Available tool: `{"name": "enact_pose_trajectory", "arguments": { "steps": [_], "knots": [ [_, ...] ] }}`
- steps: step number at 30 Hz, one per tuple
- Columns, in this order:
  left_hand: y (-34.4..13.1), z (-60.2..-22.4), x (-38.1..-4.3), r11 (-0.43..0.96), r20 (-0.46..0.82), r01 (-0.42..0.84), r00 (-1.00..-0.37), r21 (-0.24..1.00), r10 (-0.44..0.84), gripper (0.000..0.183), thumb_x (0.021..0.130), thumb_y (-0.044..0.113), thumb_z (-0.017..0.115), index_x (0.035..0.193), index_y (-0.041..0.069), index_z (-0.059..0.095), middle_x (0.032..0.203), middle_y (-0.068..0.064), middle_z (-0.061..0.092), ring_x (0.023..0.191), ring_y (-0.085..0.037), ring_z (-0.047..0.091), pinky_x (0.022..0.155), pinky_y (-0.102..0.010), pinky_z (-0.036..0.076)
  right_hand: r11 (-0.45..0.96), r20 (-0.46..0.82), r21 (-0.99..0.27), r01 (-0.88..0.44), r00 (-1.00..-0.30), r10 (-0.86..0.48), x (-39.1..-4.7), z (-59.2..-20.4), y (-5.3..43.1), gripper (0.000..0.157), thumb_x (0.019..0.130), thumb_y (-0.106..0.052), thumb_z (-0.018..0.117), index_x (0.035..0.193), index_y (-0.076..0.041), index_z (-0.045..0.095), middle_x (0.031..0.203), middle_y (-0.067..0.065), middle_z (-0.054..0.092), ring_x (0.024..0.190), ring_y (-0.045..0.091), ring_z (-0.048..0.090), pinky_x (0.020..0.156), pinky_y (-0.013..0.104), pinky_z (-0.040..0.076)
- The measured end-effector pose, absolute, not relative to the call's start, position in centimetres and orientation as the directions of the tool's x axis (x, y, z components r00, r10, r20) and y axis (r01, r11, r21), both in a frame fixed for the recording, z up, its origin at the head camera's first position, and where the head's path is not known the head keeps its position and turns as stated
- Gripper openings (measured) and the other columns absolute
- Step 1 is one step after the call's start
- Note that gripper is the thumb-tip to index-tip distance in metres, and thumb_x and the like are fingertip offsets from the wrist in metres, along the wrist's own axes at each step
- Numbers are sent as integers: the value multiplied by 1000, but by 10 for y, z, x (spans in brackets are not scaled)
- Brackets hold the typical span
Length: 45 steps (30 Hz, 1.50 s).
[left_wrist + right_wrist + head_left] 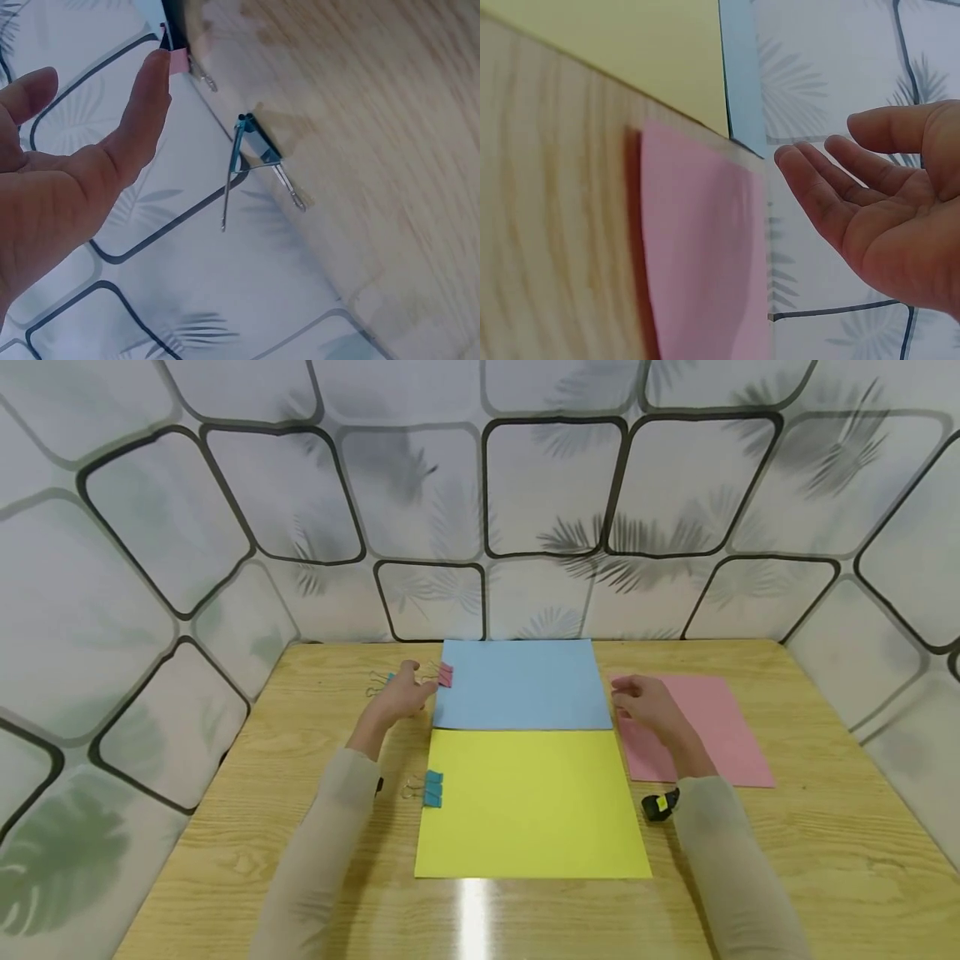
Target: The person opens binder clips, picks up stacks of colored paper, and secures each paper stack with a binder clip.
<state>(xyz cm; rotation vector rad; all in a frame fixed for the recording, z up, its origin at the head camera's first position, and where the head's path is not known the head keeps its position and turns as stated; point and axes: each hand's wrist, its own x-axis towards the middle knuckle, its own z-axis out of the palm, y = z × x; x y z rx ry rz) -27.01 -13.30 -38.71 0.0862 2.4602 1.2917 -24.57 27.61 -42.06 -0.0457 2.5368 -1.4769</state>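
Observation:
A pink binder clip [446, 674] sits on the left edge of a blue sheet of paper [525, 685]. My left hand [405, 693] is right beside this clip, its fingers extended and gripping nothing. In the left wrist view a fingertip overlaps the pink clip [178, 61]. Past that hand, a loose teal binder clip [255, 141] stands on the table. Over the near left corner of a pink sheet [712, 727], my right hand [648, 702] hovers with loosely bent fingers and holds nothing. Another teal binder clip [433, 789] bites the left edge of a yellow sheet [532, 810].
The yellow sheet lies in front of the blue one, their edges meeting. All of it rests on a wooden table [240, 827]. A wall covering with leaf and frame patterns [555, 485] rises behind the table and along both sides.

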Motion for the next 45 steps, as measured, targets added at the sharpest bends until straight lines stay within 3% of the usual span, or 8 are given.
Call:
{"name": "enact_pose_trajectory", "arguments": {
  "steps": [3,7,17,22,30,37,45],
  "knots": [
    [-134,-387,-264,601,-215,-40,-951,798,221,71,105,31,44,156,-2,6,146,-34,37,130,-43,45,104,-55,41,485,-146,-872,66,-981,-128,-241,-420,276,45,105,-14,45,144,9,40,140,29,47,122,44,53,100,52,47],
    [-134,-394,-251,614,-103,31,-978,789,182,70,105,30,45,155,-4,9,154,-34,26,142,-43,32,111,-57,34,455,-114,-890,39,-984,-138,-228,-423,271,45,106,-14,46,145,9,40,141,29,48,126,42,51,102,52,46],
    [-130,-415,-225,764,6,32,-999,645,36,71,104,29,49,154,-4,11,148,-39,23,135,-54,32,108,-62,35,373,-73,-928,8,-984,-162,-201,-439,256,47,106,-15,45,147,8,36,136,33,50,118,44,55,95,46,53],
    [-130,-411,-215,817,20,41,-999,575,36,71,104,33,48,156,0,13,149,-36,24,135,-56,31,104,-64,38,401,-61,-916,-8,-985,-161,-193,-434,249,50,106,-14,45,150,7,32,136,32,50,118,44,54,92,47,53],
    [-131,-400,-212,835,79,126,-992,536,98,69,105,32,49,155,-2,15,147,-38,25,133,-59,30,105,-67,33,630,-27,-767,-119,-976,-217,-184,-413,243,58,106,-27,48,154,0,29,155,26,33,139,47,34,107,63,35],
    [-129,-392,-217,830,107,161,-987,534,122,69,105,33,48,155,-2,16,147,-38,26,134,-60,28,107,-68,30,688,-11,-684,-241,-940,-340,-191,-408,236,62,106,-30,50,156,-3,26,160,26,20,147,47,15,112,67,19],
    [-130,-382,-222,841,96,157,-987,518,125,68,106,33,46,155,-2,14,147,-38,25,133,-58,29,105,-66,33,710,13,-630,-316,-918,-397,-201,-406,237,66,105,-32,51,156,-1,23,161,29,9,146,51,8,111,71,15]
  ]
}}
